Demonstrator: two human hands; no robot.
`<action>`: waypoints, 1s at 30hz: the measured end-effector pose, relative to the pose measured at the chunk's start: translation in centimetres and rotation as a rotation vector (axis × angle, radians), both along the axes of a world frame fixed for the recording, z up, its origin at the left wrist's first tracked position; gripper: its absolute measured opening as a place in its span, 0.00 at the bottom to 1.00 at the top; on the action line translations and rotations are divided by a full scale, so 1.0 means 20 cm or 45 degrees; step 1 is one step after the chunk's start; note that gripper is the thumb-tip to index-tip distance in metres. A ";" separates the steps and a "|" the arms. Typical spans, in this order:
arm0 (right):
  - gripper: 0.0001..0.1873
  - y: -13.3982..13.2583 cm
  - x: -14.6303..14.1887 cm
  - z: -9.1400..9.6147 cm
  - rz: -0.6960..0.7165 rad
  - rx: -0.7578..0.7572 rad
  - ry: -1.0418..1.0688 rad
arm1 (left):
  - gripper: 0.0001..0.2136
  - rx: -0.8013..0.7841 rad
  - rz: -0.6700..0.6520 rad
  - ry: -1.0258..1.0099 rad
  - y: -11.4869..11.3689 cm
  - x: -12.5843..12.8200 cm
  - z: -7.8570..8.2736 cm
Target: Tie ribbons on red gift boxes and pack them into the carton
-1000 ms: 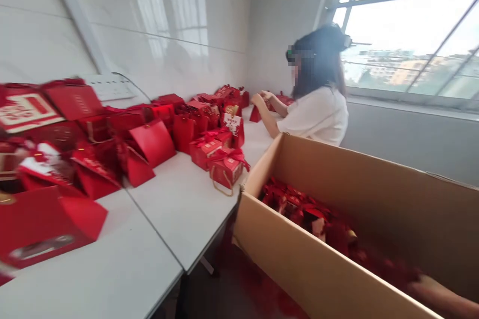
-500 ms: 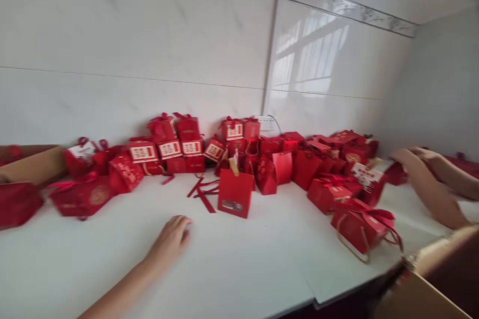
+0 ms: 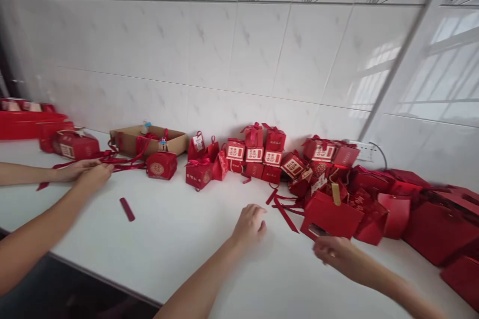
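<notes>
Windowed red box (image 3: pixel 334 215): sits just right of loose ribbons (image 3: pixel 286 216), shows no bow, unlike finished-looking bow-topped boxes (image 3: pixel 253 137) behind ribbons; with left hand (image 3: pixel 249 224), left of ribbons, apparently released, cannot tell grip of right hand (image 3: pixel 335 253).

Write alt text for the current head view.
A person's left hand is over a white table, the right hand close to a red box. More red boxes stand along the tiled wall; at left, a co-worker's hands are at red ribbons.
</notes>
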State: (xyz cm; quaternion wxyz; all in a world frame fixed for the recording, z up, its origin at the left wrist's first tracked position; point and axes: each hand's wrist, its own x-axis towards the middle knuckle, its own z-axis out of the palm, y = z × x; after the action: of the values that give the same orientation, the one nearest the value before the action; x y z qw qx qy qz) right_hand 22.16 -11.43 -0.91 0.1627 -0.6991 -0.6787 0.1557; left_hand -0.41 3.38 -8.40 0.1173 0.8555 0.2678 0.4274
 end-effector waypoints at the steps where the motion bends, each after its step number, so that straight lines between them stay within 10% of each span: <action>1: 0.11 0.11 -0.10 -0.05 0.051 0.043 0.111 | 0.15 0.005 0.062 -0.042 0.05 -0.05 0.00; 5: 0.13 0.40 -0.43 -0.26 0.017 0.060 0.506 | 0.17 -0.027 0.402 -0.226 0.31 -0.36 0.01; 11: 0.16 0.40 -0.48 -0.36 -0.114 0.136 0.544 | 0.31 -0.153 0.796 -0.339 0.58 -0.81 0.04; 20: 0.14 0.38 -0.45 -0.35 -0.094 0.074 0.654 | 0.53 -0.648 0.921 -0.448 0.77 -0.73 0.18; 26: 0.13 0.34 -0.45 -0.33 -0.073 0.105 0.771 | 0.40 -0.652 0.809 -0.424 0.63 -0.73 0.21; 30: 0.16 0.34 -0.43 -0.30 -0.139 0.146 0.959 | 0.37 -0.640 0.299 -0.188 0.31 -0.70 0.19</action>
State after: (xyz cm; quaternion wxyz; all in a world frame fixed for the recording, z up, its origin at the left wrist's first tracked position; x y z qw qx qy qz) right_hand 13.49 -4.56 -6.98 0.4474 -0.6178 -0.5408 0.3546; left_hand -14.46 9.67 -4.57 0.2947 0.7292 0.4532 0.4195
